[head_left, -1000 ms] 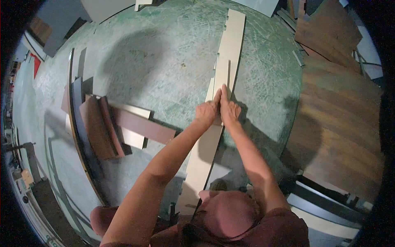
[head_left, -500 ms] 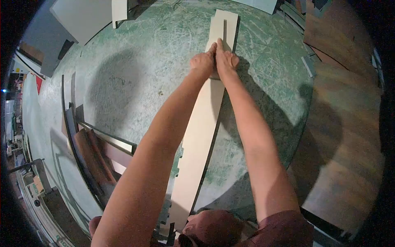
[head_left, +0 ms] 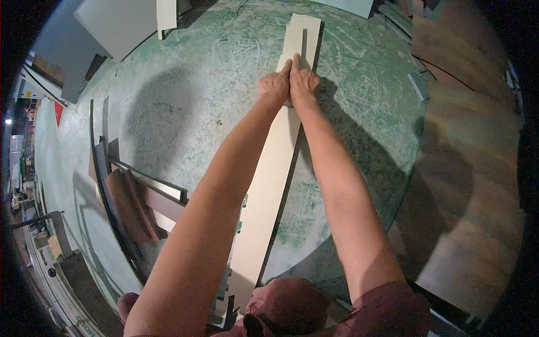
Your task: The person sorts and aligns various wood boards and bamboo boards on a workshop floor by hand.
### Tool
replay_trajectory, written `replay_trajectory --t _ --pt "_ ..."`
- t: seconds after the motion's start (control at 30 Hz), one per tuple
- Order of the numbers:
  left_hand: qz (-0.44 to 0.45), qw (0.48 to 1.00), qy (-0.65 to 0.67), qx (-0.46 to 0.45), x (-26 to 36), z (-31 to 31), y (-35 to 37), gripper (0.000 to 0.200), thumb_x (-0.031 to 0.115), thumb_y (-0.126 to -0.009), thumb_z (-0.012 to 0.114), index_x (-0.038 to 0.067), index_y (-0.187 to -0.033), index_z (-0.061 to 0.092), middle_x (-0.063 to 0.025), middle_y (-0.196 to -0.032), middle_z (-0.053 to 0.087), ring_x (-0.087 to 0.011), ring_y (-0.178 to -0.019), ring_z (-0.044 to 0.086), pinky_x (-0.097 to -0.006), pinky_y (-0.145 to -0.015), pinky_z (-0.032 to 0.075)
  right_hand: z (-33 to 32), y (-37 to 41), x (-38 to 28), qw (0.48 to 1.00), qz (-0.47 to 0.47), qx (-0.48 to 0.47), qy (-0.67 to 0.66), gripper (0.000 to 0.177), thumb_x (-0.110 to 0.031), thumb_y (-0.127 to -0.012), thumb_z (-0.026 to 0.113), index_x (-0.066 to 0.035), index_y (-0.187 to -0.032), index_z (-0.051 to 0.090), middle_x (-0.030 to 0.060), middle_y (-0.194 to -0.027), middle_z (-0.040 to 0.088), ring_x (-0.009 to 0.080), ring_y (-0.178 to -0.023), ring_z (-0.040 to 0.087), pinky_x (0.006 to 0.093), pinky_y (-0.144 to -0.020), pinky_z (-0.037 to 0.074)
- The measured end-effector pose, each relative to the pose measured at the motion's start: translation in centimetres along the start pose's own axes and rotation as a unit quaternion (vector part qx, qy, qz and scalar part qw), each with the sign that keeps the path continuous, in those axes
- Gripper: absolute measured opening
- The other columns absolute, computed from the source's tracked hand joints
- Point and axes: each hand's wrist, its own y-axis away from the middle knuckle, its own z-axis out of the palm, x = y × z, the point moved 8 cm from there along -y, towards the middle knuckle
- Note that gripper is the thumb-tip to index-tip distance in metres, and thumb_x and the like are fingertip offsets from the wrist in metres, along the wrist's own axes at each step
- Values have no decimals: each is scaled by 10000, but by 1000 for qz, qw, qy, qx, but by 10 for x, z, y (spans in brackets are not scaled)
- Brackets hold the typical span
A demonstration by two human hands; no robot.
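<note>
Slid way up toward the far end of the long pale board (head_left: 264,196) compared with a second ago, arms now stretched right out. Barely budged since the half-second mark though, maybe nudged a hair to the left. Pressing down with the left hand (head_left: 275,85) and right hand (head_left: 304,85) side by side, touching each other. Index fingers together and pointing far, other fingers loosely curled, resting on the board's top face and not wrapped round anything. Fingertips right at the near end of the dark slot (head_left: 304,40) cut lengthwise into the far part of the board. Laid near-to-far across the scuffed green surface (head_left: 191,101), with notches along its near left edge. Same place as half a second back for the board itself, far end just short of the green's far rim. Off to the left, a pile of brown boards (head_left: 132,205) beside a dark curved edge, well apart from the hands. Over on the right, brown wood panelling (head_left: 466,168), plus a small grey offcut (head_left: 420,87) on the green near it. Far left, a big white panel (head_left: 115,22).
</note>
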Motion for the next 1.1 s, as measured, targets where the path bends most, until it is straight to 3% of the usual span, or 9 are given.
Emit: replay_trajectory --t 0.27,0.5,0.57,0.67,0.73,0.8,0.83,0.97,1.1 --pt "26 999 3 -40 -10 37 146 608 182 -856 400 249 -1377 93 -138 -957 617 -272 -835 616 -369 -708 486 4 157 -13 994 9 -68 87 657 -94 -824 474 -95 -1367 104 183 -763 625 280 -670 622 364 -573 479" --pt "58 988 100 -105 -40 71 401 639 193 -827 446 193 -1377 123 -128 -859 628 -251 -740 625 -362 -630 496 6 408 -43 987 -4 -142 74 652 -159 -863 429 -124 -1371 20 228 -753 604 354 -673 604 464 -610 458" --pt "77 986 114 -99 -52 84 460 637 206 -825 453 184 -1376 134 -130 -835 627 -255 -731 624 -361 -622 496 2 479 -59 955 76 -285 -13 684 -223 -872 409 -171 -1365 -62 277 -784 587 420 -731 580 482 -654 446" --pt "81 970 188 -128 -61 98 535 637 233 -820 466 167 -1372 154 -140 -810 619 -266 -715 618 -363 -609 498 8 548 -63 917 97 -386 -9 716 -262 -866 404 -210 -1351 -121 305 -825 573 455 -771 559 488 -704 436" --pt "111 968 199 -105 -66 90 546 636 243 -820 467 161 -1370 158 -142 -807 612 -273 -724 616 -368 -611 499 21 564 -60 917 65 -390 -48 738 -264 -855 415 -164 -1349 -125 312 -865 565 444 -783 563 476 -733 433" --pt "118 964 205 -125 -69 97 542 629 230 -820 464 153 -1367 163 -149 -816 606 -274 -737 615 -368 -614 501 18 574 -71 877 132 -448 -116 732 -251 -855 407 -113 -1345 -119 319 -937 547 432 -785 570 460 -741 437" --pt "133 963 213 -99 -71 98 539 627 228 -822 462 154 -1367 162 -145 -814 605 -273 -730 617 -370 -606 502 18 571 -74 880 146 -434 -124 718 -229 -851 407 -64 -1342 -90 322 -996 528 416 -830 568 445 -770 432" --pt "114 960 244 -82 -84 97 521 628 218 -826 452 170 -1372 145 -132 -801 603 -273 -690 621 -377 -578 502 52 543 -52 932 237 -273 -30 661 -312 -877 375 -90 -1353 -27 214 -866 561 275 -669 570 387 -544 469" --pt "92 938 295 -156 -90 101 507 703 176 -793 475 187 -1371 76 -175 -886 594 -329 -730 604 -426 -621 477 25 533 -75 944 249 -197 93 669 -446 -868 344 -85 -1352 56 263 -896 573 397 -793 575 469 -678 448"
